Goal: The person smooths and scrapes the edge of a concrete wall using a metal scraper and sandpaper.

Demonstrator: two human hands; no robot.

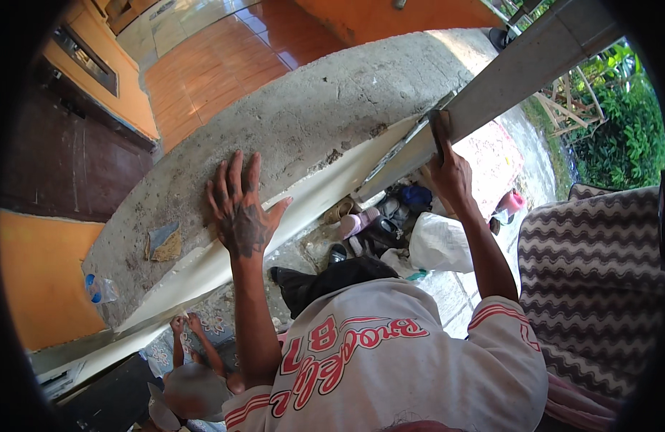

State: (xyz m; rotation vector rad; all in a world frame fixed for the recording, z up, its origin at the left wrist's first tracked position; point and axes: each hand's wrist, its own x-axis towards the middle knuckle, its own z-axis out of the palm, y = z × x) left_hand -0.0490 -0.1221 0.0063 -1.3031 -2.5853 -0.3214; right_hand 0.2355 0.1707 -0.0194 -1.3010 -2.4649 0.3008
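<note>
My left hand [240,209] lies flat, fingers spread, on the rough concrete top of a low wall [289,115]. My right hand [451,173] is closed round a dark, bar-shaped piece [439,133], held upright against the side of a long grey tiled pillar [519,72]. The kind of this piece cannot be made out, as my fingers cover its lower end. Beside it, a narrow uneven seam [401,155] runs along the pillar's edge, where it meets the wall. A small broken tile piece [164,241] rests on the wall top, left of my left hand.
Several shoes [379,227] and a white sack [440,243] lie on the ground below the wall. A zigzag-patterned cloth [599,288] covers something at right. Another person [195,389] sits at lower left. A clear plastic bag with a blue item [95,288] is at the wall's left end.
</note>
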